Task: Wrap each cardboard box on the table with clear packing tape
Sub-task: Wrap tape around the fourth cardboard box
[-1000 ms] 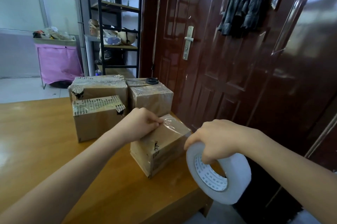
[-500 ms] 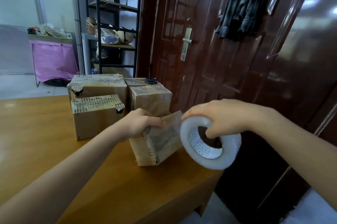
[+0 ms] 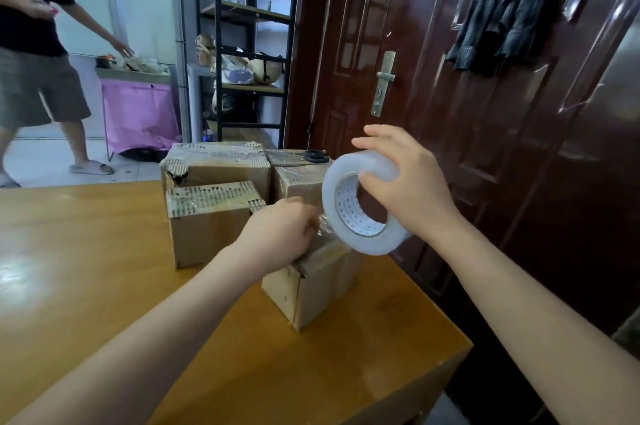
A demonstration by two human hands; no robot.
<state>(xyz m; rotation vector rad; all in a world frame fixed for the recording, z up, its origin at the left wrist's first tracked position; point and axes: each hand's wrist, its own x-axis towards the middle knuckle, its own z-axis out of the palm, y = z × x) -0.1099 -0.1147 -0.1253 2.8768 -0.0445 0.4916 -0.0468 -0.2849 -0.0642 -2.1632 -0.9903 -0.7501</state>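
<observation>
A small cardboard box (image 3: 311, 289) stands near the table's right edge, partly taped. My left hand (image 3: 280, 229) lies over its top, fingers curled on the box and the tape end. My right hand (image 3: 405, 182) grips a big roll of clear packing tape (image 3: 356, 210), thumb in the core, raised just above and right of the box. A short stretch of tape runs from the roll down to the box. Behind stand three more boxes: a front left box (image 3: 207, 227), a back left box (image 3: 216, 165) and a back right box (image 3: 298, 179).
Black scissors (image 3: 317, 156) lie on the back right box. The wooden table (image 3: 86, 269) ends close to the dark red door (image 3: 467, 113). Another person (image 3: 31, 61) stands at the far left near a pink cart (image 3: 138, 109). A black shelf rack (image 3: 249, 44) stands behind.
My right hand has lifted the tape roll up and over the box, from below the table edge to above the box. The box was turned under my left hand. Another person has come into view.
</observation>
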